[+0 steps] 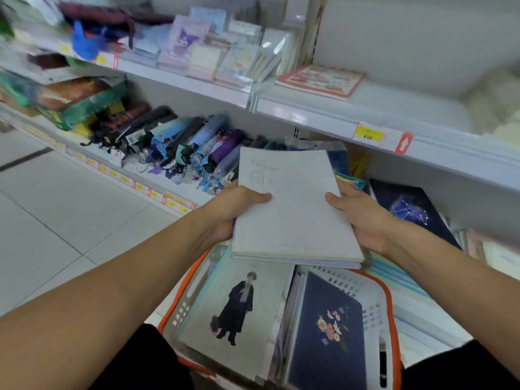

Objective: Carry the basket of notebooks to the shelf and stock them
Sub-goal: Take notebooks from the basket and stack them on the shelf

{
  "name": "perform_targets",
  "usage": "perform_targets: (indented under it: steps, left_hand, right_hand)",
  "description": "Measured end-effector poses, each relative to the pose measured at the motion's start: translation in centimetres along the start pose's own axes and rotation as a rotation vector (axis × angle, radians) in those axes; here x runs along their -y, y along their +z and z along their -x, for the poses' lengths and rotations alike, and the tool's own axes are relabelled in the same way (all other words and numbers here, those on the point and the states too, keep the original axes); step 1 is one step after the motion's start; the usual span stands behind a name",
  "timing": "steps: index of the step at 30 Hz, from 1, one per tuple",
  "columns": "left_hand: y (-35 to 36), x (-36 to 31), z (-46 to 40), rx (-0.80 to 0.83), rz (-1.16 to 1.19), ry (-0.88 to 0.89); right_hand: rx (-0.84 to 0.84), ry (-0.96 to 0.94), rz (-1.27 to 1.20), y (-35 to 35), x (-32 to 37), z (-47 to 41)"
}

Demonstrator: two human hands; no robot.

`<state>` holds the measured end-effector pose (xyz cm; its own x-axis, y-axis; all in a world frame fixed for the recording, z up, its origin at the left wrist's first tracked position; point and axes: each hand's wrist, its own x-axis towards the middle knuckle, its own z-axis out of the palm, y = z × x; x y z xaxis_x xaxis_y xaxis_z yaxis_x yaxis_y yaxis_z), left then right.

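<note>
- Basket (389,311) at 6 o'clock, low between my forearms: white mesh walls, orange rim.
- In it, two covers I can read: a pale notebook with a dark-coated figure (239,313) on the left, a navy floral notebook (326,333) on the right. More spines are wedged between and behind them; too packed to count.
- Stack (292,209) of white notebooks held above the basket's far edge, dead centre. Layered edges show at the near side; count unreadable.
- My left hand (236,209) grips the stack's left edge, thumb on top, fingers curled under.
- My right hand (363,218) grips the right edge, thumb on top, fingers hidden beneath.
- Two hands, two bare forearms; black clothing at both bottom corners.
- Lower shelf, 9 to 11 o'clock: a pile of folded umbrellas (180,147), many, blurred together.
- Same shelf, 2 to 3 o'clock: one dark constellation notebook (410,212) lying flat just right of my right hand, pale striped ones under and beside it.
- Upper shelf (332,119): one pink-bordered book (320,80) lying flat at 1 o'clock, bare white board to its right. Cartoon stationery packs (202,49) at 12 o'clock.
- Yellow price tag (368,133) and red arrow tag on that shelf's front lip, which overhangs the stack's far edge.
- White tiled floor (56,215) open at 8 to 9 o'clock.
</note>
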<state>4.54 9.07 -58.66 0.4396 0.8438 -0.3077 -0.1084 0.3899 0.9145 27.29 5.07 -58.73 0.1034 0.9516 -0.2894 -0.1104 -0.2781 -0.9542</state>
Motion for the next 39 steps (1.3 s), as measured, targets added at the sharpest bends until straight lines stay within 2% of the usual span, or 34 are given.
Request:
perform_targets:
  steps: [2,4,6,8,11,13,15,18,20,23,25,27,30,34,37,39]
  left_hand:
    - [0.2,-0.9,0.6,0.040,0.015,0.037]
    - [-0.1,-1.9,1.1,0.020,0.035,0.074]
    - [-0.4,-2.8,1.5,0.008,0.027,0.107]
    - [-0.5,-4.0,1.9,-0.037,-0.011,0.135]
    - [-0.3,-6.1,2.4,-0.048,-0.026,0.110]
    - [-0.7,-7.2,3.0,0.012,0.006,0.020]
    - [-1.9,-7.9,3.8,0.102,-0.008,-0.032]
    - [-3.5,-8.5,4.6,0.230,-0.063,0.040]
    - [-3.6,-8.9,4.2,0.197,-0.056,0.136]
    - [-2.0,-9.2,3.3,-0.058,-0.030,0.304]
    - [-0.9,-8.9,2.4,-0.144,-0.009,0.375]
    - [-0.1,-8.7,1.9,-0.161,-0.028,0.425]
    - [0.9,-8.8,1.5,-0.158,-0.057,0.456]
    - [2.3,-8.7,0.7,-0.034,-0.030,0.459]
    - [3.1,-9.6,-0.2,-0.006,0.063,0.463]
    - [3.1,-10.7,-1.3,-0.035,0.110,0.466]
  right_hand:
    - [0.012,0.024,-0.130,-0.2,0.9,0.6]
    - [0.093,0.122,-0.264,0.2,2.0,1.5]
    - [0.178,0.147,-0.280,0.9,2.7,2.2]
    - [0.172,0.080,-0.261,1.7,3.5,2.5]
    - [0.057,0.001,-0.294,2.6,5.1,2.7]
    - [0.048,0.016,-0.329,2.9,5.7,2.8]
    - [0.110,0.051,-0.326,3.2,5.7,3.3]
    - [0.172,-0.005,-0.293,3.5,6.0,4.5]
    - [0.188,-0.106,-0.307,3.5,6.8,5.1]
    - [0.244,-0.140,-0.280,3.5,7.6,5.6]
    - [0.202,-0.123,-0.157,3.5,7.3,5.8]
    - [0.125,-0.154,-0.111,3.5,7.0,5.7]
    - [0.043,-0.268,-0.132,2.8,6.7,5.0]
    - [-0.055,-0.369,-0.144,1.9,7.7,4.0]
    - [-0.131,-0.352,-0.243,1.3,11.0,2.7]
    - [-0.158,-0.273,-0.326,0.7,14.4,0.6]
